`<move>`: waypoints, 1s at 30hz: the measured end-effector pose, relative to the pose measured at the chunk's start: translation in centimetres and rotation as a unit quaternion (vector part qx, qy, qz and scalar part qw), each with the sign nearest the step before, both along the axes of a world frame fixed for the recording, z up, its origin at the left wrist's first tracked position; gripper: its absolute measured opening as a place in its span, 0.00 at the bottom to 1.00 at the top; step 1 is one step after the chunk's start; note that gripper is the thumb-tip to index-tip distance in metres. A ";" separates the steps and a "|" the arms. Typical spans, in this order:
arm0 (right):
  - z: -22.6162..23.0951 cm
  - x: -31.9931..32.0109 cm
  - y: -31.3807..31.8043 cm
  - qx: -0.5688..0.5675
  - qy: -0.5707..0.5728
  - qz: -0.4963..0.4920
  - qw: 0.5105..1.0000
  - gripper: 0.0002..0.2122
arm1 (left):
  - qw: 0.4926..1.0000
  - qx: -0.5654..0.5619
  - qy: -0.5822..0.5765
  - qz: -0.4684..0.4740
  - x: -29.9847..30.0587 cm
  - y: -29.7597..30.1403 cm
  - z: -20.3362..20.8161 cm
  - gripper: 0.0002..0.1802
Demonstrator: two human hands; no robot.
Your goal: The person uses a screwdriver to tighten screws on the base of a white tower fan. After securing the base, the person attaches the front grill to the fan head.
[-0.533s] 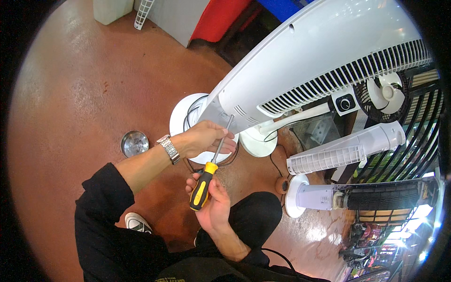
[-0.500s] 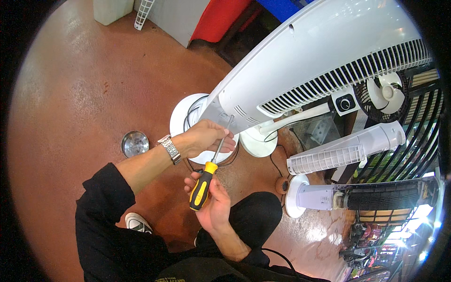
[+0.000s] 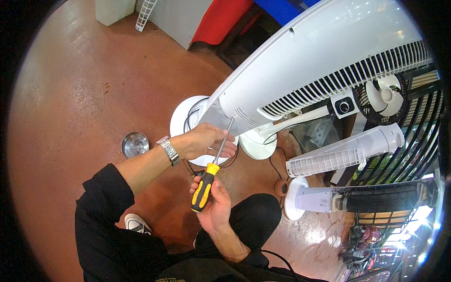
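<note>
A screwdriver (image 3: 203,191) with a yellow and black handle points up toward the lower part of a large white tower fan (image 3: 282,70). Its tip meets the housing just below some short vent slots. My right hand (image 3: 216,207) holds the handle between thumb and fingertips, with the palm turned up. Higher up, my left hand (image 3: 206,141), a metal watch on its wrist, has thumb and fingers about the shaft close to the tip. Under the fan is its round white base (image 3: 183,115), with a black cord lying on it; my left hand partly covers the base.
A round metal bowl (image 3: 136,144) sits on the reddish-brown floor by my left forearm. On the right are a small fan with a dial (image 3: 345,105), a white tower unit (image 3: 347,150) and an opened tower fan (image 3: 312,199). A white grille strip (image 3: 145,14) leans at the back.
The screwdriver handle has turned slightly in my right hand. My left fingers have shifted a little along the shaft and spread more. The tower fan has stayed in place.
</note>
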State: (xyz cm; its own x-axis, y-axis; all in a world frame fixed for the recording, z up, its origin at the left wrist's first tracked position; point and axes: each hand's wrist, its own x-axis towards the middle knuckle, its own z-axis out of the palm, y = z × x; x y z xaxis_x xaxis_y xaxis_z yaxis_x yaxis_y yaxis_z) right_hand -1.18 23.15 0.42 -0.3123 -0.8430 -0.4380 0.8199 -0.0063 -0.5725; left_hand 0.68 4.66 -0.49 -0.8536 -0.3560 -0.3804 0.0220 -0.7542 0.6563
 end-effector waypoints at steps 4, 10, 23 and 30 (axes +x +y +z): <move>2.2 0.3 -1.1 0.015 -0.055 0.033 0.998 0.12 | 0.997 -0.074 -0.034 0.003 -0.2 0.0 -0.1 0.18; -1.4 0.0 -0.2 0.121 0.160 0.081 0.976 0.15 | 0.995 -0.064 -0.076 0.026 -0.4 0.5 0.0 0.15; -0.9 0.5 -0.1 0.120 0.241 0.026 0.963 0.15 | 0.984 -0.130 -0.106 0.053 -0.7 0.1 0.5 0.12; -0.1 -0.2 0.4 0.007 -0.050 0.001 0.999 0.14 | 0.998 -0.065 -0.014 0.010 -0.2 0.0 0.0 0.17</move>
State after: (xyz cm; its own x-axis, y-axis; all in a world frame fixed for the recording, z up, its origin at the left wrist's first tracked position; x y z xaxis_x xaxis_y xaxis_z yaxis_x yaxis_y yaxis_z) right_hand -1.38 23.56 0.28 -0.2646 -0.8371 -0.4789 0.8728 0.0033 -0.4881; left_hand 0.44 4.66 -0.54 -0.8349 -0.4215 -0.3539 0.0164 -0.6619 0.7495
